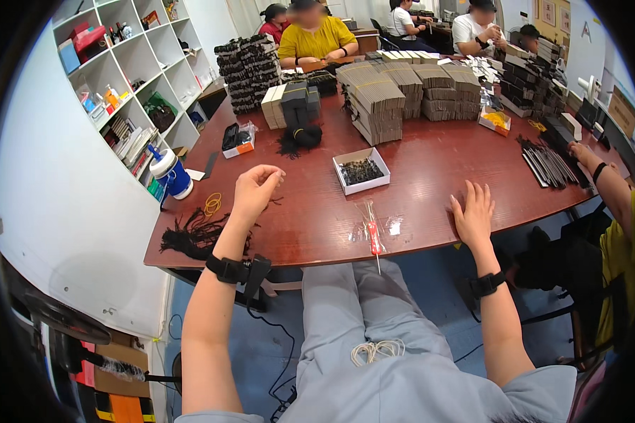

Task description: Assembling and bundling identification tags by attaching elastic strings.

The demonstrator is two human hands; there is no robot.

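My left hand [257, 192] is raised over the left part of the table, thumb and fingertips pinched together; whatever they hold, if anything, is too small to make out. Beneath its wrist lies a heap of black cords [190, 236], with a few loose strands to the right. My right hand [475, 213] rests on the tabletop near the front edge, fingers spread and holding nothing. Between the hands, a red-handled tool with a thin metal shaft [374, 238] lies at the edge, its tip jutting past it. Behind it sits a white box [349, 189] of small black pieces.
Stacks of grey card bundles [377, 106] and black bundles [247, 74] line the table's far side. Yellow rubber bands [212, 204] and a blue-white jug [171, 173] are at left. Dark strips [547, 163] lie at right beside a co-worker's arm [607, 173]. Other people sit beyond.
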